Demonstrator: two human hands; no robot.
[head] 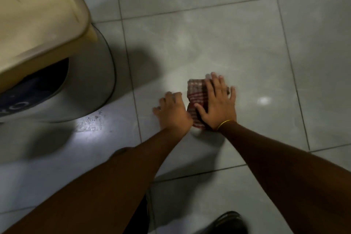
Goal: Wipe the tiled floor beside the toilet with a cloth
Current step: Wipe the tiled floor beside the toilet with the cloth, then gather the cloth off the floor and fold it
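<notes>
**A:** Nearest you, what shows?

**B:** At the bottom edge, the toe of your dark shoe (228,221) on the tiled floor (247,43), and your two bare forearms reaching forward over the grout lines.

**A:** And your hands?

**B:** Your right hand (218,104) lies flat and spread, palm down, pressing the cloth (195,93) onto the tile; a thin yellow band (225,122) circles that wrist. Your left hand (173,110) rests on the floor just beside the cloth's left edge, fingers loosely bent and gripping nothing; whether it touches the fabric you cannot tell, since the frame is blurred.

**A:** Where is the cloth exactly?

**B:** It is a red-and-pale checked cloth, folded, mid-floor, mostly under your right palm, with its far end showing past your fingers.

**A:** Farther off?

**B:** To your left stands the toilet base (91,85), with a cream lid (38,15) above it, well apart from the cloth.
</notes>
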